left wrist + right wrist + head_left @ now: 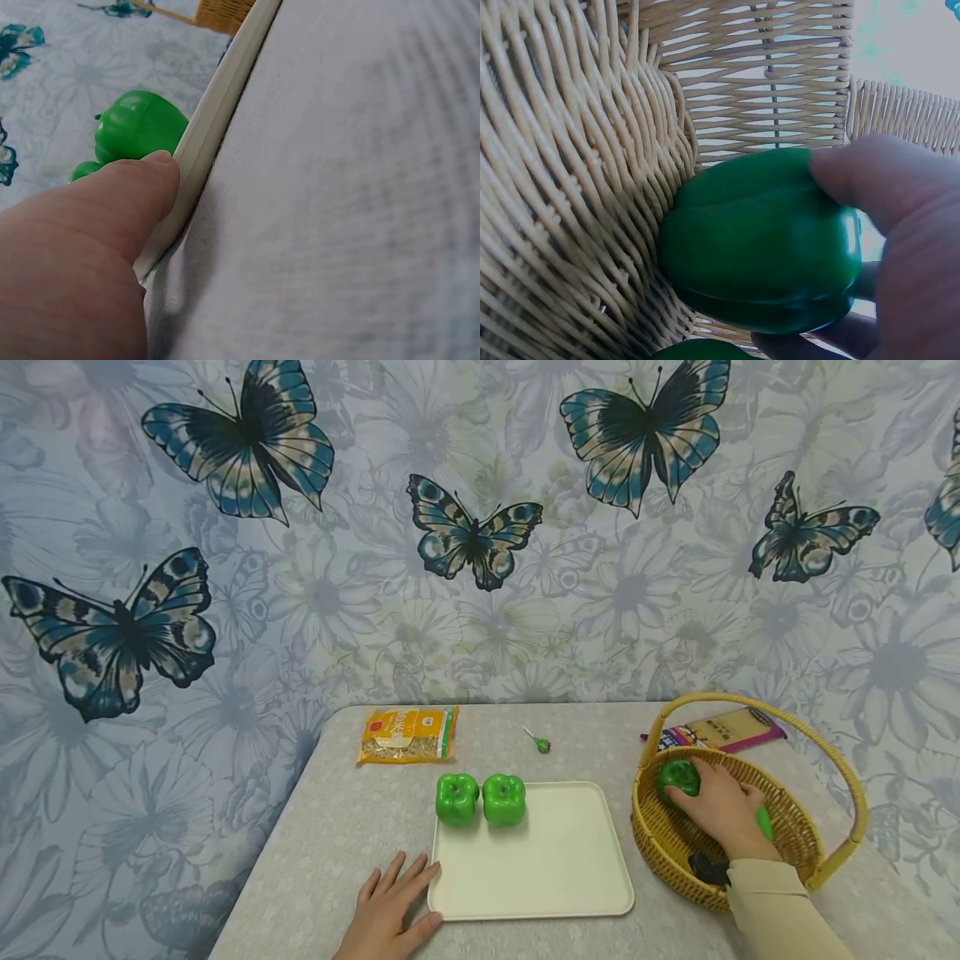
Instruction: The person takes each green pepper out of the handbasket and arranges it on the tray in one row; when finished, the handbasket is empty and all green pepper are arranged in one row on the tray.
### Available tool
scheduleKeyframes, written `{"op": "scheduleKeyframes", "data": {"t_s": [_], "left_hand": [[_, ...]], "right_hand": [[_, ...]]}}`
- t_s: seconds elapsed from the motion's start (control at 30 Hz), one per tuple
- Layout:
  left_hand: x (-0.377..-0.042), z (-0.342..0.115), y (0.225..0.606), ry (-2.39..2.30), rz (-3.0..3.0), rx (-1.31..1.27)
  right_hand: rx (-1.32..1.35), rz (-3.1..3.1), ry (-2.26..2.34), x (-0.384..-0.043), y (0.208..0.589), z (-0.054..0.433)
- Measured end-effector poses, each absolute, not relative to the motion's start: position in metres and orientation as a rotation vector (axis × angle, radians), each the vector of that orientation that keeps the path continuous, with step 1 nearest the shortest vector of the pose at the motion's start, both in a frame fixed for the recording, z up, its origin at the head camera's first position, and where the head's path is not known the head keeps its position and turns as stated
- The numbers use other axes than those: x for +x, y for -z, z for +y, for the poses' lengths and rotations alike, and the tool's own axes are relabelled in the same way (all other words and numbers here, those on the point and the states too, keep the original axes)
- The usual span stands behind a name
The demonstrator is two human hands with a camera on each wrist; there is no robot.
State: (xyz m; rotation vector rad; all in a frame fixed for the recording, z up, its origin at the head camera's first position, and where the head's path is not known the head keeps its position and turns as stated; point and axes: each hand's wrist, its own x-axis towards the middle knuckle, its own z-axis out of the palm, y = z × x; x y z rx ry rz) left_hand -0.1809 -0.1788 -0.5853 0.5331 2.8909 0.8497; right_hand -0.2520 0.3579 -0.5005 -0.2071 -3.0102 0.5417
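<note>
left hand (392,906) spread out, touching the edge of the tray (536,877), tray room to its right, right hand (722,810) holding a green pepper (757,244) in the basket (654,857), two peppers (504,800) past the left hand

On my feed, the peppers (504,800) looked glossy plastic, the basket (656,852) rough wicker, the tray (540,877) smooth and matt.

Here's the bench (300,852), pale grey and faintly patterned: yellow bag (407,737) up by the far left corner, little bud (542,745) along the far edge, purple packet (731,730) towards the far right corner, basket (654,857) overlapping our view of it, cream tray (532,877) out in the middle!
</note>
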Motion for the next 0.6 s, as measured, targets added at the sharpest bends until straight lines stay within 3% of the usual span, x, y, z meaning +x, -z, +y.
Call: {"op": "scheduleKeyframes", "data": {"t_s": [0.6], "left_hand": [[-0.1806,-0.1783,0.5865,-0.844,2.916,0.537]], "right_hand": [[-0.203,-3.01,-0.557,-0.2505,0.5012,0.3569]]}}
